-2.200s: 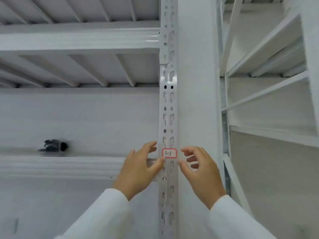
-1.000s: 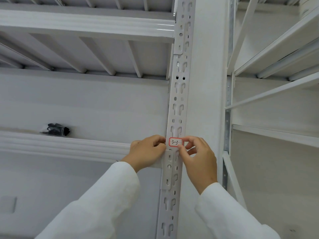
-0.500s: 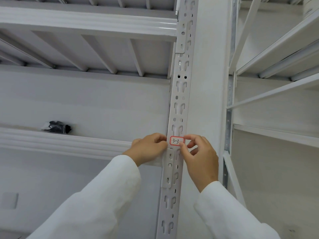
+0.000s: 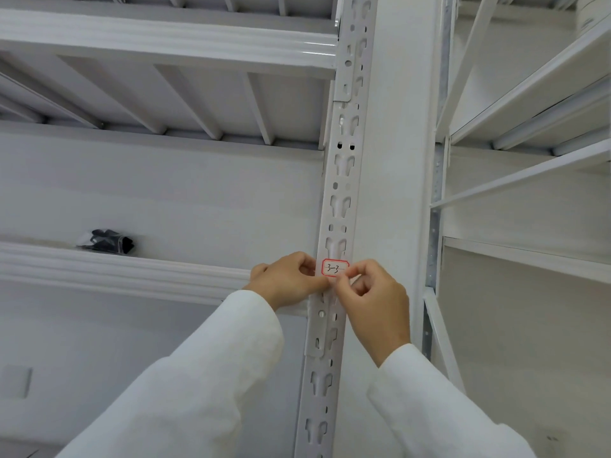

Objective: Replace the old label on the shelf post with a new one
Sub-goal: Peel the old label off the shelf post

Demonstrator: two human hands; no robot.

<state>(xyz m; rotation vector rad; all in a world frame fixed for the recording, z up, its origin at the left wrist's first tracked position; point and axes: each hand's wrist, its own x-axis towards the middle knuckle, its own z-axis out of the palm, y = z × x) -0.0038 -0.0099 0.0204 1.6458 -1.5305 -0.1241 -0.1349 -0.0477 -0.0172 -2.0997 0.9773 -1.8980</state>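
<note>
Currently | I pinched label (image 4: 335,268) edges with left hand (image 4: 288,285) and right hand (image 4: 375,300) | purpose, judged: lifting it off shelf post (image 4: 340,180) above them.

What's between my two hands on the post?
The label, marked 3-3, stuck on the post; head view shows both hands' fingers at its edges.
</note>
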